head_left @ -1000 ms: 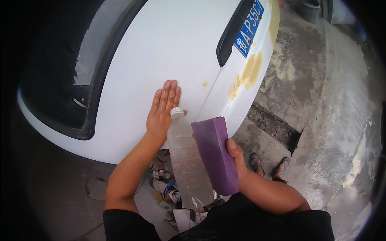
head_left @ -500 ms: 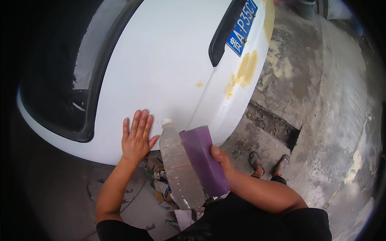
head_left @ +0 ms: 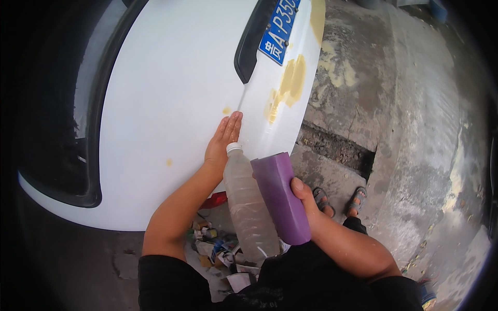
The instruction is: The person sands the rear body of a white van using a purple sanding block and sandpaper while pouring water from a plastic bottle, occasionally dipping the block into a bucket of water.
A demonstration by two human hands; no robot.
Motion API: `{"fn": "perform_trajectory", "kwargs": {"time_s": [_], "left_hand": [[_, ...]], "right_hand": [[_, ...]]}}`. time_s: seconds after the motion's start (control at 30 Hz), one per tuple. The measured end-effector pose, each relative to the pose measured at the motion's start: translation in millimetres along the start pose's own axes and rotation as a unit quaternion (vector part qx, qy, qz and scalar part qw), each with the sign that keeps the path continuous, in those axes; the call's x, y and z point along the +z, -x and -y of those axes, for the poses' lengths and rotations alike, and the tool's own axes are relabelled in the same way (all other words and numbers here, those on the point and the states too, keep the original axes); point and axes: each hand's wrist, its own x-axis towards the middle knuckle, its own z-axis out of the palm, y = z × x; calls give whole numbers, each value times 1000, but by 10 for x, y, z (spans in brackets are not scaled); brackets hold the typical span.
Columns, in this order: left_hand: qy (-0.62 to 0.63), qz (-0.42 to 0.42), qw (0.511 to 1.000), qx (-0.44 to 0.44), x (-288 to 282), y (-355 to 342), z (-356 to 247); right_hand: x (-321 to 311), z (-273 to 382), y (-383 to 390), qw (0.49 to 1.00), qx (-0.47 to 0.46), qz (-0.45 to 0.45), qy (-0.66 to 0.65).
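Note:
My left hand [head_left: 224,140] lies flat on the white rear panel of a car [head_left: 166,103], fingers stretched out and held together, near a crease below the dark handle trim [head_left: 248,49]. My right hand [head_left: 307,199] grips a purple sanding block [head_left: 282,197], its thumb on the near side and the other fingers hidden behind. Against the block leans a clear plastic bottle [head_left: 246,202] with a white cap and cloudy liquid; it seems held along with the block, though what grips it is hidden. Yellow filler patches [head_left: 290,85] mark the panel's lower edge.
A blue licence plate [head_left: 280,33] sits beside the trim. The dark rear window [head_left: 52,129] is at left. A rubble-filled channel [head_left: 340,150] cuts the concrete floor at right, by two sandalled feet [head_left: 357,199]. Litter [head_left: 212,246] lies below the bumper, near a red lamp [head_left: 213,200].
My left hand has slid right and farther up the panel, toward the crease. The view has shifted, so the car sits farther left; the block and bottle stay together in my right hand.

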Motion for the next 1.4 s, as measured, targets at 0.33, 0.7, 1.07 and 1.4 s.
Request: {"fn": "perform_trajectory", "kwargs": {"time_s": [0.33, 0.7, 1.07, 1.4], "left_hand": [[116, -34, 990, -67, -247, -73, 756], [73, -28, 996, 46, 152, 549, 99], [180, -172, 939, -235, 297, 1558, 842], [119, -33, 987, -99, -56, -209, 6]], "right_hand": [[10, 12, -82, 999, 8, -6, 35], [-24, 29, -21, 995, 98, 29, 8], [137, -170, -118, 986, 150, 68, 36], [-235, 21, 211, 995, 61, -62, 38]]}}
